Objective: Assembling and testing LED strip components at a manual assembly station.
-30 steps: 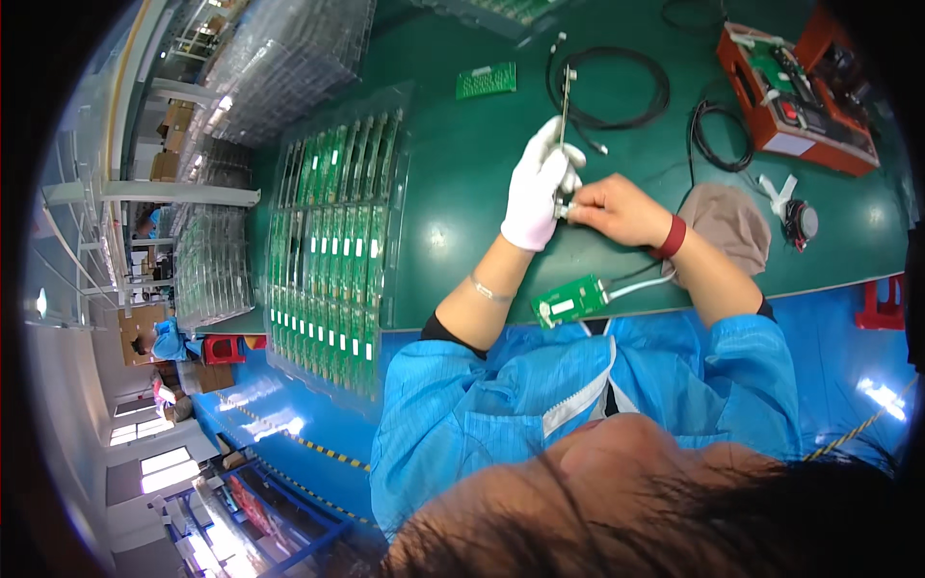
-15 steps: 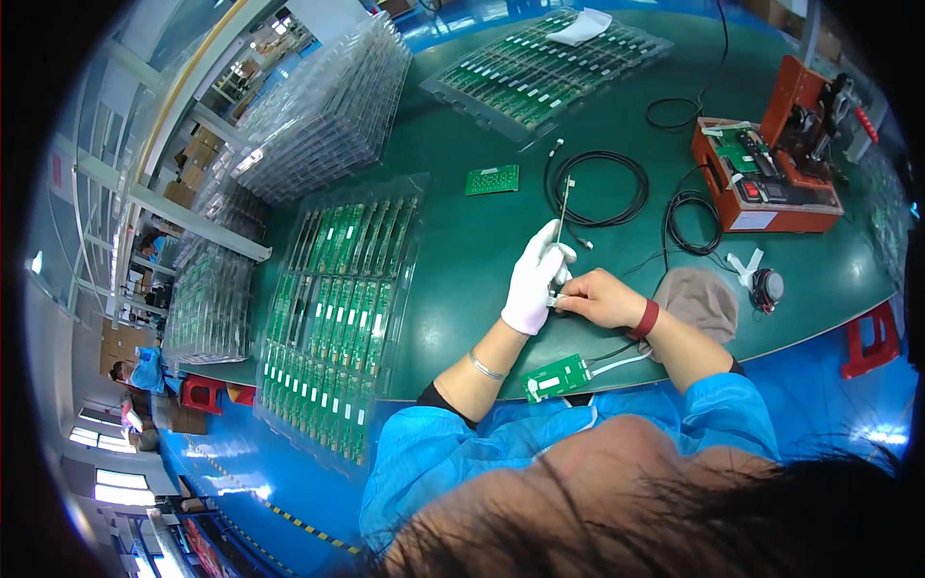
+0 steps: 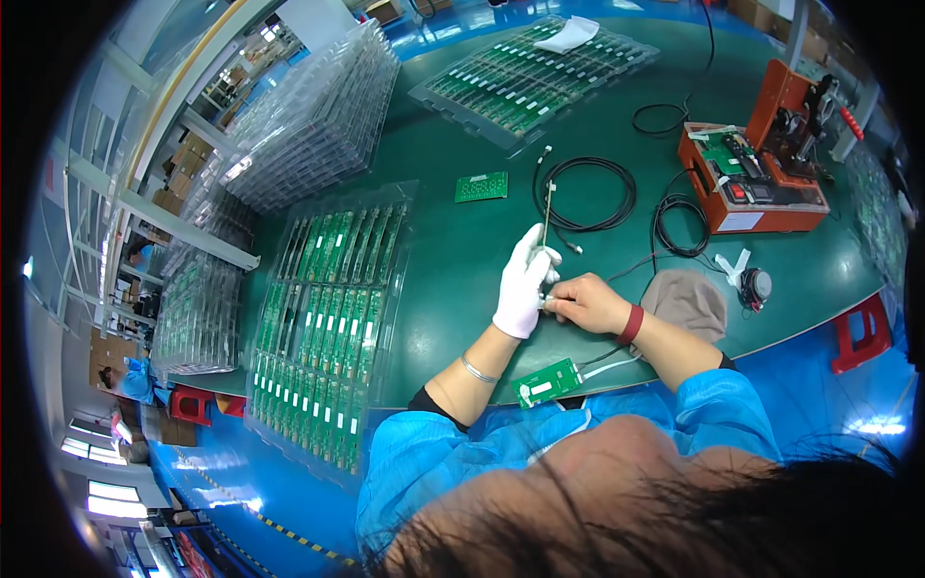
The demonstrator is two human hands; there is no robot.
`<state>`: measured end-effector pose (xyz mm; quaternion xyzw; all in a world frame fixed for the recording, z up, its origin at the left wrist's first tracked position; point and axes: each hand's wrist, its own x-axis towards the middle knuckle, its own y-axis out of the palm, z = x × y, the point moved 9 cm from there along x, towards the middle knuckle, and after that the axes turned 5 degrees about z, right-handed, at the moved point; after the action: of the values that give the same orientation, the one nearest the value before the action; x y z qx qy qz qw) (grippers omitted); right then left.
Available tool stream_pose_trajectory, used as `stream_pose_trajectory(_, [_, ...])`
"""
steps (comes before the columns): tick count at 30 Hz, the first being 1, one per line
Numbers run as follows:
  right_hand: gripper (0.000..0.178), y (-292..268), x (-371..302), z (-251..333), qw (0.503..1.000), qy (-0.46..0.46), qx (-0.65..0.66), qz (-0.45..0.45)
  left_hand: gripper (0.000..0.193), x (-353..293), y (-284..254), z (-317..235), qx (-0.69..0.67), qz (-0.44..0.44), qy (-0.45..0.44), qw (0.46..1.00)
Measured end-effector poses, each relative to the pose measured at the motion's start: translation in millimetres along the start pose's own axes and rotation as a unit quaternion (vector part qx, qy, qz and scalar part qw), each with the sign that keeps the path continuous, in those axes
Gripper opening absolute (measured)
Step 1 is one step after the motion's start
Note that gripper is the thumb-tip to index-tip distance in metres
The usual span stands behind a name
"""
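Observation:
My left hand [image 3: 518, 289], in a white glove, is closed around a thin circuit board [image 3: 548, 214]. The board stands nearly upright and shows edge-on, its top end rising above the fingers. My bare right hand [image 3: 590, 304] pinches at the board's lower end, touching the glove; a small whitish bit shows at its fingertips, too small to name. Close to the table's near edge lies a green circuit board [image 3: 547, 383] with a white cable [image 3: 609, 366] running right from it. Beyond my hands is a small green board [image 3: 482, 187] beside a coiled black cable [image 3: 631, 197].
At left, a clear tray [image 3: 409, 207] of circuit boards overhangs the table edge, with stacked trays [image 3: 318, 116] behind. Another filled tray [image 3: 641, 60] lies at the back. An orange test fixture [image 3: 761, 217], a grey-brown cloth [image 3: 686, 303] and a small round speaker [image 3: 759, 285] occupy the right side.
The whole view has shifted slightly, so things sit a little farther left. Both hands keep their grip, and the board in the glove stands a bit more upright.

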<state>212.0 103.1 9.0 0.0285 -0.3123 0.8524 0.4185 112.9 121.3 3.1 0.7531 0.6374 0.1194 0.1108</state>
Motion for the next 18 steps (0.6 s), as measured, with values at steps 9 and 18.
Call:
stream_pose_trajectory(9, [0.022,-86.6,-5.4,-71.7,0.949,0.184,0.166,-0.193,0.049,23.3,-6.2,6.0,0.073,0.125,-0.075,0.987])
stream_pose_trajectory(18, [0.028,-114.0,-9.3,-72.5,0.95,0.111,0.186,-0.223,0.048,29.2,16.8,15.9,0.108,0.191,-0.093,0.971])
